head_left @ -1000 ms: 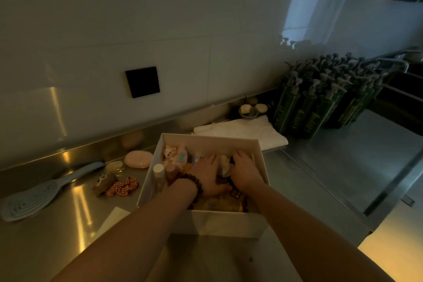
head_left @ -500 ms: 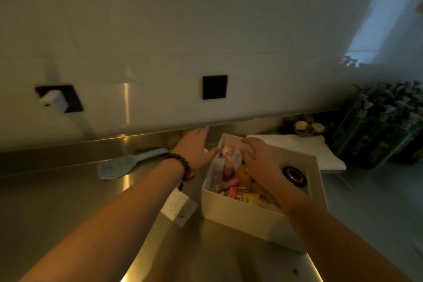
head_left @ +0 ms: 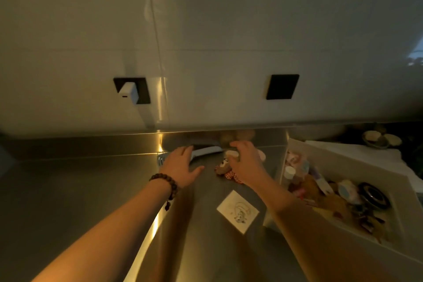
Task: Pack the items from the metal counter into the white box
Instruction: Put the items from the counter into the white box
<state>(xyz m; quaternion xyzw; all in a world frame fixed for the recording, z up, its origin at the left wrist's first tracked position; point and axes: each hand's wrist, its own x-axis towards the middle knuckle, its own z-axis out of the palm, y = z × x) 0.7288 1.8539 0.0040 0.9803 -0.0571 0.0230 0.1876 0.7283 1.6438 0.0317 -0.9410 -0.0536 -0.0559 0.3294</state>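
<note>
Head view shows us leaning over the metal counter, its steel running back to a tiled wall. At our right sits the white box, tilted in the frame and already crowded with small bottles and trinkets.

Our left hand is spread wide, palm down, over the blue hairbrush, whose handle shows past the fingers; we cannot tell whether the palm touches it. Our right hand curls down over the small things near the back edge, with a pale round piece by its fingers; whether it grips that piece is hidden.

Just beside that hand lie a small plush toy and a red-checked scrunchie, touching each other. Nearer us a white card lies flat, apart from them.

We judge the brush light and stiff, best taken by its handle. The toy and scrunchie look soft and should pinch up easily. The card looks thin and may need sliding to lift an edge from slick steel.
</note>
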